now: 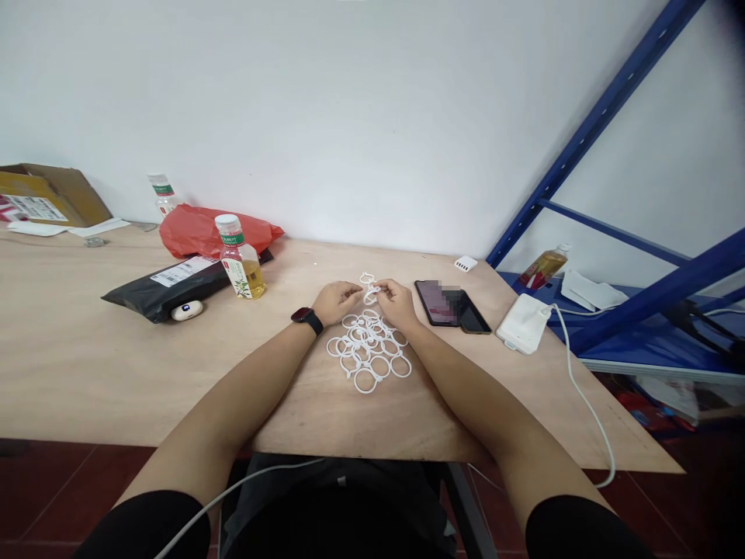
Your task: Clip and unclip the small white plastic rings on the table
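Note:
Between my two hands, just above the wooden tabletop, is a small white plastic ring [371, 296]. My right hand [396, 303] pinches it from the right with thumb and bent fingers. From the left, my left hand [337, 303] closes its fingertips on the same ring, a dark watch on its wrist. Fingers partly cover the ring, so its exact shape is hard to make out. Just beyond the fingertips lies another white piece [366, 277]. A loose pile of white rings [365, 380], several of them overlapping and with small knobs, spreads on the table nearer to me, between my forearms.
Right of my hands lie two phones [436, 303], a white power bank [524, 324] with a cable, and a white charger [466, 264]. On the left stand a drink bottle [243, 268], a black parcel [145, 299] and a red bag [198, 229]. A blue rack [611, 241] borders the right side.

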Demonstrator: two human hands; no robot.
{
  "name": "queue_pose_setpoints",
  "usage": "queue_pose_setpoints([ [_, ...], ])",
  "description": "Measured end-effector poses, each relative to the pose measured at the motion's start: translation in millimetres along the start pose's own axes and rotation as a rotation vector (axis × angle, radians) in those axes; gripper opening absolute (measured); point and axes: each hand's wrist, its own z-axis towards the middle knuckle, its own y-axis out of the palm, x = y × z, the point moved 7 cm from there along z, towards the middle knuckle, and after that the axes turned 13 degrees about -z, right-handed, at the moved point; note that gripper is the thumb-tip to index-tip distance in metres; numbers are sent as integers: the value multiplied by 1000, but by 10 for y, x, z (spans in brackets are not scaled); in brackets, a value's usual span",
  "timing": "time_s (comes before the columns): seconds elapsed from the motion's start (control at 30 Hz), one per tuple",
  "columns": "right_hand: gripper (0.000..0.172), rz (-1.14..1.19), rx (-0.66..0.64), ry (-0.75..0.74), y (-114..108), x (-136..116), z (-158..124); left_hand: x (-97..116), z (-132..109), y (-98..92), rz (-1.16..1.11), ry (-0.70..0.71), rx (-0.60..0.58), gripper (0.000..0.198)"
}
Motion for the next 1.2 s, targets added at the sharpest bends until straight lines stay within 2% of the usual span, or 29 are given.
queue_pose_setpoints([
  [0.17, 37, -84, 54, 38, -53, 116, 54, -144, -33, 86, 41, -19, -225, 16],
  [0.33, 39, -207, 127, 28, -129, 122, 79, -167, -61, 182, 143, -24, -249, 13],
  [0.47, 31, -181, 95, -45, -97, 62, 63, -147, -39, 194, 111, 35, -200, 7],
  [0.63, 25, -88, -101, -154, 85, -43, -18, -149, -18, -17, 144, -8, 47, 14],
  [0.7, 26, -104, -171, -215, 144, -110, -53, -93, -23, -65, 168, 21, 98, 15],
  [0.83, 23, -144, -239, -274, 180, -182, -80, 13, -29, -78, 206, 91, 121, 16],
  [1.2, 20, -103, -253, -218, 168, -109, -71, 97, -44, -68, 272, 195, 156, 16],
])
